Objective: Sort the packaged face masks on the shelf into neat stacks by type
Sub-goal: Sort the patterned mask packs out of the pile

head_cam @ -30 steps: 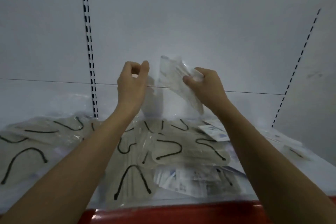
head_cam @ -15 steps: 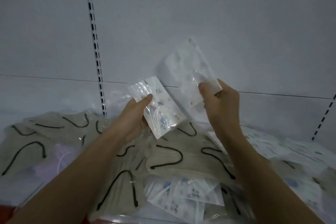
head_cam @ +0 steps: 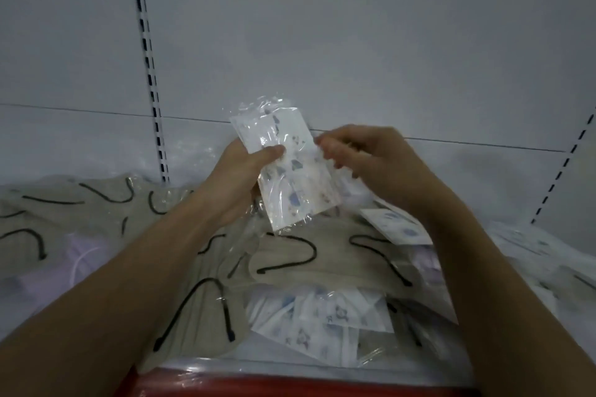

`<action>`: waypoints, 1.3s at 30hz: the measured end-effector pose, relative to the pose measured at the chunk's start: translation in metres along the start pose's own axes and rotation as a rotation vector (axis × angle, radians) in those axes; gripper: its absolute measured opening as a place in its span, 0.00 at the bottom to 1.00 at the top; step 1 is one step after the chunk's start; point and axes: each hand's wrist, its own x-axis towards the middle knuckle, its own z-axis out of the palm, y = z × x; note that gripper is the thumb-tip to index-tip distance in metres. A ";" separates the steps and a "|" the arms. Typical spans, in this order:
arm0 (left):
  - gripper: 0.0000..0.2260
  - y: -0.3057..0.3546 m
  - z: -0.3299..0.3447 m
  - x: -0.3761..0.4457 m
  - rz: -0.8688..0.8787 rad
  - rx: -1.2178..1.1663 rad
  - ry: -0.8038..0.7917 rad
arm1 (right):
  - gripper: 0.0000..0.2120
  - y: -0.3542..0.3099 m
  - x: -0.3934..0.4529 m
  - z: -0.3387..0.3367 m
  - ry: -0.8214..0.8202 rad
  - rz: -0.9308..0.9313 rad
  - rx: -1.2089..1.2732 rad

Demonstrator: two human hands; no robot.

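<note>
You pinch printed packets (head_cam: 292, 167) with left hand (head_cam: 240, 180) and right hand (head_cam: 371, 161); shelf (head_cam: 322, 367) pile mostly unsorted.

dim, soft, wide-angle edge distortion

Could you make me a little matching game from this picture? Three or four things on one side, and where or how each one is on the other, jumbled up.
Things:
1. printed white mask packet
2. beige masks with black ear loops
3. red shelf edge
4. right hand

Places or states:
A. lying loose in a pile on the shelf
B. along the bottom of the picture, nearest the person
C. held up in the left hand, thumb on its front
D. fingers curled at the packet's right edge

Pairs: 1-C, 2-A, 3-B, 4-D
</note>
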 end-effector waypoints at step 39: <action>0.14 -0.004 0.144 0.001 0.180 0.416 -0.119 | 0.04 0.076 -0.005 -0.085 0.411 0.250 0.459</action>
